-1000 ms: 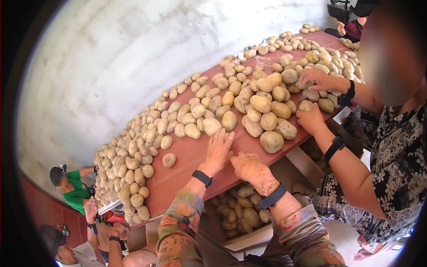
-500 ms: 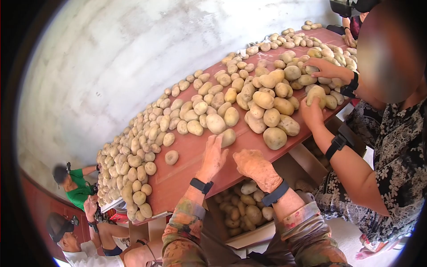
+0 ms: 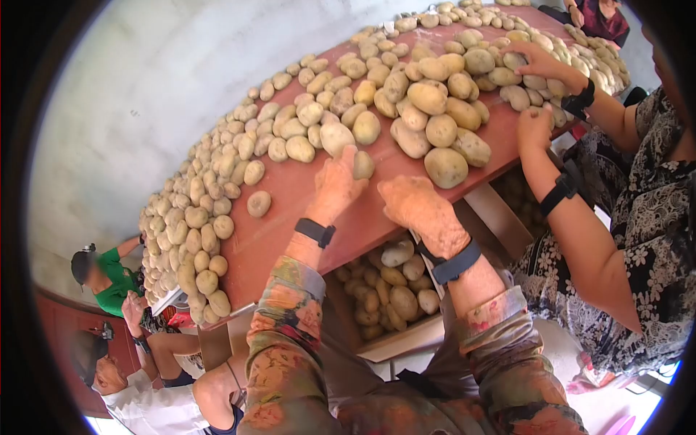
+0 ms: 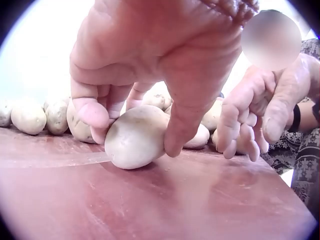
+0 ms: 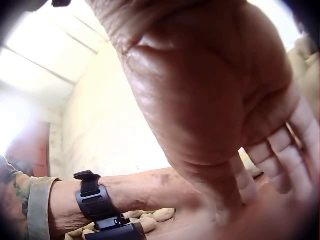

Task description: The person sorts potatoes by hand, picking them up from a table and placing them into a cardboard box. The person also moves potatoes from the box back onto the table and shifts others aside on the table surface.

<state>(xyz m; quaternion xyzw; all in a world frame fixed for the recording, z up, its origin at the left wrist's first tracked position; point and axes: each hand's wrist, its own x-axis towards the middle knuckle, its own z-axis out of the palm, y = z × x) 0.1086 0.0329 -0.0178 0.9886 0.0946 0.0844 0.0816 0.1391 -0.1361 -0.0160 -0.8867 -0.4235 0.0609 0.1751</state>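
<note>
In the left wrist view, my left hand (image 4: 160,55) holds a pale oval potato (image 4: 136,137), thumb on one side and fingers on the other, with its underside at the red tabletop (image 4: 200,200). The head view shows this left hand (image 3: 337,185) at the front of the potato spread, the same potato (image 3: 363,165) partly hidden beside its fingers. My right hand (image 3: 420,206) hovers near the table's front edge, fingers loosely bent and holding nothing. Its palm (image 5: 210,100) faces the right wrist camera, bare of any potato.
A heap of larger potatoes (image 3: 438,119) lies right of my hands; many smaller ones (image 3: 196,217) cover the left side. Below the edge stands a box of potatoes (image 3: 395,346). A person in a floral top (image 3: 638,239) works at the right. Others sit at the left.
My left hand goes from extended fingers near the spread to gripping a potato. My right hand stays near the edge, a little farther from the left. The head view has shifted.
</note>
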